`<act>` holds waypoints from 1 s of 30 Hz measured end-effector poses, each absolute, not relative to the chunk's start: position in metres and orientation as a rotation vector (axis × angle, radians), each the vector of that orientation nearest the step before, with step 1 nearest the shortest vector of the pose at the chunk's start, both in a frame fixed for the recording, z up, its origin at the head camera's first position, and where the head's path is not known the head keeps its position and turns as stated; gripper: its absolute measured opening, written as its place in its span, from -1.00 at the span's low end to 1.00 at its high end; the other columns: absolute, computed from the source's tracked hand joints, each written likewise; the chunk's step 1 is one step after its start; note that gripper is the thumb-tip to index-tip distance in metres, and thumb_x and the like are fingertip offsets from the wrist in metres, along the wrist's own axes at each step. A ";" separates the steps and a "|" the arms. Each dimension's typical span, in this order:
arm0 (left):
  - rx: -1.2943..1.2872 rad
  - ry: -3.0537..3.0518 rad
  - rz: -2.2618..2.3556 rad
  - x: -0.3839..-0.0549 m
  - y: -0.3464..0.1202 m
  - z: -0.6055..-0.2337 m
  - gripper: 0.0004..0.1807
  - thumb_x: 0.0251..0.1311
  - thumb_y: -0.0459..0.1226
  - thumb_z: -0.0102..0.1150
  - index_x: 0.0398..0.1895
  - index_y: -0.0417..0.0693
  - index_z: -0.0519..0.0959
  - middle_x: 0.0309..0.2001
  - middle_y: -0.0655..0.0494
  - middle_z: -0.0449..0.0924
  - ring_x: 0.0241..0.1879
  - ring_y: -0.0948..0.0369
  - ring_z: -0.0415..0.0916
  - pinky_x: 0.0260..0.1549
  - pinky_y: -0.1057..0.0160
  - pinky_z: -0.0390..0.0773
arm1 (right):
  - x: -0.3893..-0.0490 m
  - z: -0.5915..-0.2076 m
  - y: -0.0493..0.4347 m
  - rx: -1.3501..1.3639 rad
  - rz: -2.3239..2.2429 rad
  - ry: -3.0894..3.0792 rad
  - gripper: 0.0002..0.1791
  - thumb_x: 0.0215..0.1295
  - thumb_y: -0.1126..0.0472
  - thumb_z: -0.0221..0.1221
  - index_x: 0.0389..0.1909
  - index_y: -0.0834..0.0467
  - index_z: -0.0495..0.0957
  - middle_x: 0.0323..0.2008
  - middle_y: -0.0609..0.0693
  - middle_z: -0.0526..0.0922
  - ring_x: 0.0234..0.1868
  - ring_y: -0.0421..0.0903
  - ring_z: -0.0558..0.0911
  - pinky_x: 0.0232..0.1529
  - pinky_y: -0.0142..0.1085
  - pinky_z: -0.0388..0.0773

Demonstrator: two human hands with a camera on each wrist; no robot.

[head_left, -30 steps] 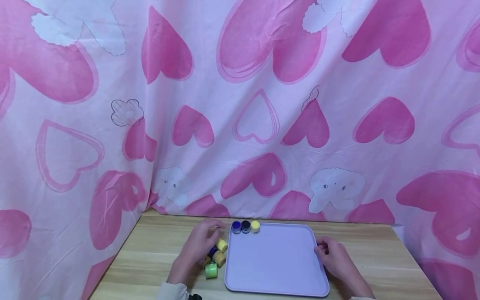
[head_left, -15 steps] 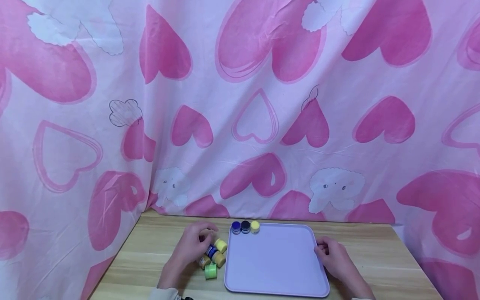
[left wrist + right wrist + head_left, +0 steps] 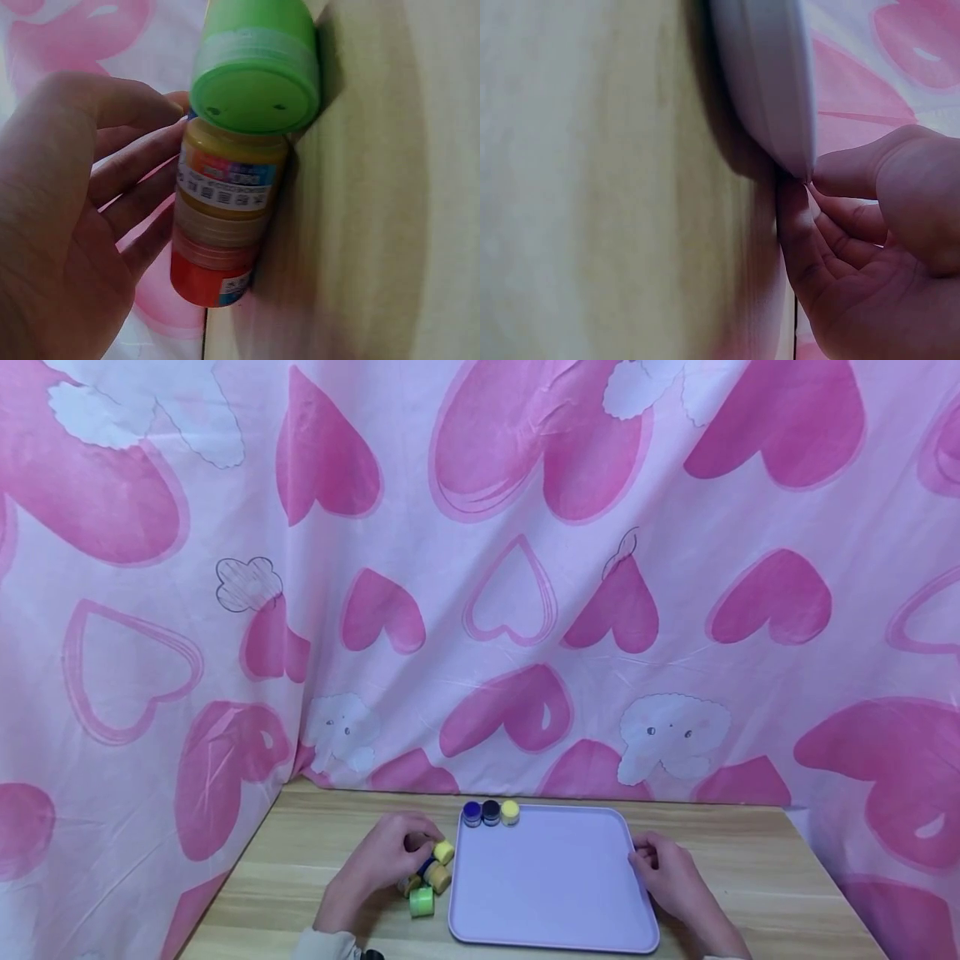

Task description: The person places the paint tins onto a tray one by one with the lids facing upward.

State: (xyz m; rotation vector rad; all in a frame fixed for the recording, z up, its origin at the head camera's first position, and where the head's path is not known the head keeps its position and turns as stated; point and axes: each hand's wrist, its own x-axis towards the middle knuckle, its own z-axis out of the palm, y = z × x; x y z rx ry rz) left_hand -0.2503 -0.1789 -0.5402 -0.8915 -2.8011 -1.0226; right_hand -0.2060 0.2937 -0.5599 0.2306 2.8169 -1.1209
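The step in hand appears to be taking one jar from the loose group on the left of the worktop (image 3: 300, 835). The left hand (image 3: 382, 852) is hovering over that group with its thumb and fingers curving and standing apart near the palm; its fingertips are partly hiding behind the jars, so I cannot tell whether they are closing on one. A pale yellow jar (image 3: 444, 852) and a dark blue jar (image 3: 427, 866) are lying nearest to its tips, with an ochre jar (image 3: 439, 878) and a green jar (image 3: 422, 902) lying on the near side. The left wrist view is also showing a red jar (image 3: 211, 279) lying on its side there.

The right hand (image 3: 663, 870) is pinching the right edge of the lilac tray (image 3: 555, 893), thumb above and a finger beneath, seemingly steadying it. Three jars are standing upright in a row at the tray's far left corner: a violet jar (image 3: 472, 814), a black jar (image 3: 491, 813) and a yellow jar (image 3: 510, 813).

The next move probably calls for securing a single jar without rolling its neighbours, turning it upright and setting it beside the yellow jar, where the row is leaving room on the right.
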 end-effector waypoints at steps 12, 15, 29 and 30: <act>-0.933 -2.911 -0.928 -0.256 -0.174 -0.538 -0.65 0.32 -0.33 0.35 0.16 -0.05 0.78 0.08 0.13 0.83 0.04 0.22 0.71 0.15 0.05 0.76 | -0.204 -0.561 0.292 0.247 -1.143 2.809 -0.70 0.56 0.31 0.20 0.19 0.35 0.60 -0.20 0.02 0.66 -0.20 -0.10 0.58 -0.28 -0.33 0.65; -0.907 -2.941 -0.920 -0.257 -0.172 -0.539 -0.63 0.32 -0.31 0.34 0.18 -0.01 0.77 0.11 0.17 0.82 0.11 0.21 0.71 0.23 -0.01 0.73 | -0.204 -0.561 0.293 0.240 -1.159 2.812 -0.69 0.57 0.31 0.19 0.20 0.37 0.60 -0.20 0.03 0.67 -0.20 -0.10 0.59 -0.29 -0.33 0.64; -0.880 -2.957 -0.981 -0.260 -0.171 -0.540 -0.70 0.41 -0.25 0.36 0.17 0.04 0.76 -0.06 0.27 0.77 -0.13 0.32 0.65 -0.04 0.23 0.74 | -0.204 -0.563 0.294 0.241 -1.182 2.794 -0.67 0.59 0.30 0.16 0.23 0.38 0.58 -0.19 0.03 0.67 -0.19 -0.10 0.59 -0.28 -0.31 0.65; -0.878 -2.955 -0.985 -0.260 -0.171 -0.540 -0.70 0.41 -0.24 0.36 0.17 0.05 0.76 -0.06 0.28 0.77 -0.13 0.32 0.65 -0.04 0.23 0.75 | -0.204 -0.563 0.294 0.240 -1.182 2.793 -0.67 0.59 0.30 0.16 0.23 0.38 0.58 -0.19 0.03 0.67 -0.19 -0.10 0.59 -0.28 -0.31 0.66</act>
